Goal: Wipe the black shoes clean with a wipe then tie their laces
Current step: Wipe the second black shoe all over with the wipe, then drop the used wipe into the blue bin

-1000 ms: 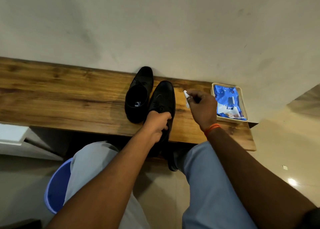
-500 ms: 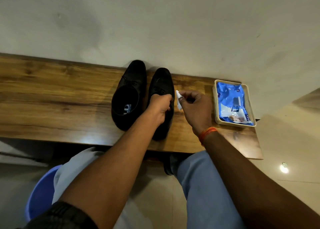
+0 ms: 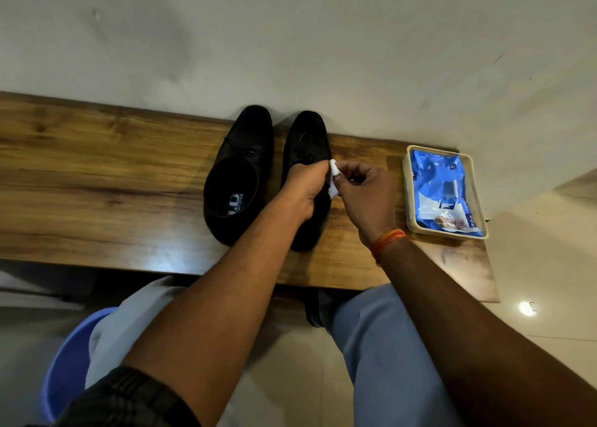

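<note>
Two black lace-up shoes stand side by side on the wooden bench (image 3: 97, 181), toes toward the wall. The left shoe (image 3: 240, 171) shows its open inside. My left hand (image 3: 302, 190) grips the right shoe (image 3: 307, 142) around its opening and hides the heel part. My right hand (image 3: 365, 194) pinches a small folded white wipe (image 3: 333, 177) against the right shoe's side, touching my left hand's fingers.
A cream tray (image 3: 410, 200) holding a blue wipes packet (image 3: 442, 190) sits at the bench's right end. A pale wall rises directly behind the bench. A blue bucket (image 3: 64, 362) stands on the tiled floor by my left knee.
My right hand has brought the wipe leftward up to the right shoe and my left hand. The right shoe now stands straighter next to the left one.
</note>
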